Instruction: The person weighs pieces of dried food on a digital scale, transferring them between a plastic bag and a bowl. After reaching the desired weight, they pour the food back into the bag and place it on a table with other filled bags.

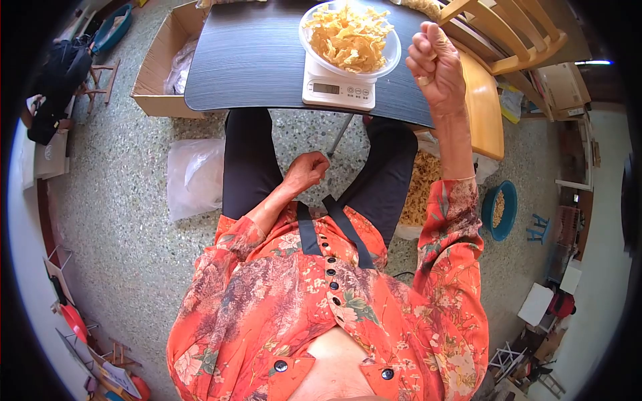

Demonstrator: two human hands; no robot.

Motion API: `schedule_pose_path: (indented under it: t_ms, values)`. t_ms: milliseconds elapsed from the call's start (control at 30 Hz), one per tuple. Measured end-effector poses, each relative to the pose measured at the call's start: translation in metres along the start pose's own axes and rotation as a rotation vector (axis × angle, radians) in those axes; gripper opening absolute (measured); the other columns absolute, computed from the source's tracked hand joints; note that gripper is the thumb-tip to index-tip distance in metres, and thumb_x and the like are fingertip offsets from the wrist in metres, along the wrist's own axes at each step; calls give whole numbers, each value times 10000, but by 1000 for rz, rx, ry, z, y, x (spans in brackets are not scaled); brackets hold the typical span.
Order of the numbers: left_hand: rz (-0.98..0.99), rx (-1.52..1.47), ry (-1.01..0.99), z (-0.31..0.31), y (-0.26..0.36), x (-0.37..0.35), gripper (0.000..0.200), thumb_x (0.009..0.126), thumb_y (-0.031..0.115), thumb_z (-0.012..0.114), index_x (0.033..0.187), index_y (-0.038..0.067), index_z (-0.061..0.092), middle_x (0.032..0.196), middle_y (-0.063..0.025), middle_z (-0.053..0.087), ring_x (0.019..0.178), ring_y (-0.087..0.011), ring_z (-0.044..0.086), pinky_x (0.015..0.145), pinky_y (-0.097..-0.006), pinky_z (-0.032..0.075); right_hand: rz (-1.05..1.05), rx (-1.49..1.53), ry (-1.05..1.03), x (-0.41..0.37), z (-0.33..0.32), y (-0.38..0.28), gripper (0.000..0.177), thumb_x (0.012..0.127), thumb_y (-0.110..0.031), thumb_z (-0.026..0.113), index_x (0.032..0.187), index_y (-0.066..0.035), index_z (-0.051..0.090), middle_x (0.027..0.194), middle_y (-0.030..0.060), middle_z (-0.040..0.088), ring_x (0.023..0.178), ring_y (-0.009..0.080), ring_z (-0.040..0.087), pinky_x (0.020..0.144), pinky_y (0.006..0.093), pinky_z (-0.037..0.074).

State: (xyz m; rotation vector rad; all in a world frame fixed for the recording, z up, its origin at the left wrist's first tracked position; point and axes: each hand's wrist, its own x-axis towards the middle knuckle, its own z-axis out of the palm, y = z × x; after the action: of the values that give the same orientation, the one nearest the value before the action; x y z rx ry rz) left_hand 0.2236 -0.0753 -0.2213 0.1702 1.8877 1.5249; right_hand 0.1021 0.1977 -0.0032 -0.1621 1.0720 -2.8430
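A clear plastic bowl [394, 59] heaped with yellowish dried flakes [348, 37] rests on a white digital scale [339, 90] at the front edge of the dark table [247, 53]. My right hand [433, 61] is raised at the right of the bowl, fingers curled and pressed together; whatever they hold, if anything, is too small to name. Near my lap, between my legs, my left hand [307, 170] hangs with its fingers curled in, below the table edge. What lies inside its fingers is hidden.
A cardboard box [150, 80] with plastic inside stands left of the table. Wooden chairs [481, 100] are at the right. On the floor are a plastic bag [194, 177], a bag of brownish pieces [420, 190] and a teal basin [511, 214]. Another person [60, 67] is at the upper left.
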Motion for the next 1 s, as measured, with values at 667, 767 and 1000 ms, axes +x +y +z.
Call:
schedule_pose_path:
  t_ms: [667, 767, 1000]
  values:
    - [23, 38, -35, -2, -3, 1, 218, 920, 190, 570, 968, -8, 647, 708, -42, 627, 597, -100, 579, 546, -258, 480, -586, -1998, -165, 22, 34, 21, 202, 864, -249, 747, 1002, -103, 749, 850, 60, 718, 695, 147, 661, 638, 289, 519]
    - [41, 55, -36, 0, -6, 2, 219, 918, 192, 573, 969, -9, 646, 710, -46, 630, 606, -100, 584, 554, -257, 482, -497, -1716, -149, 21, 26, 15, 183, 856, -200, 765, 997, -84, 754, 849, 21, 723, 707, 91, 641, 619, 248, 511]
    - [64, 133, -63, 1, -13, 7, 224, 912, 201, 584, 964, -7, 648, 717, -58, 641, 599, -110, 590, 556, -265, 487, -304, -988, 110, 17, 3, 7, 225, 883, -168, 752, 1045, -18, 713, 777, 23, 677, 583, 7, 476, 464, 164, 347]
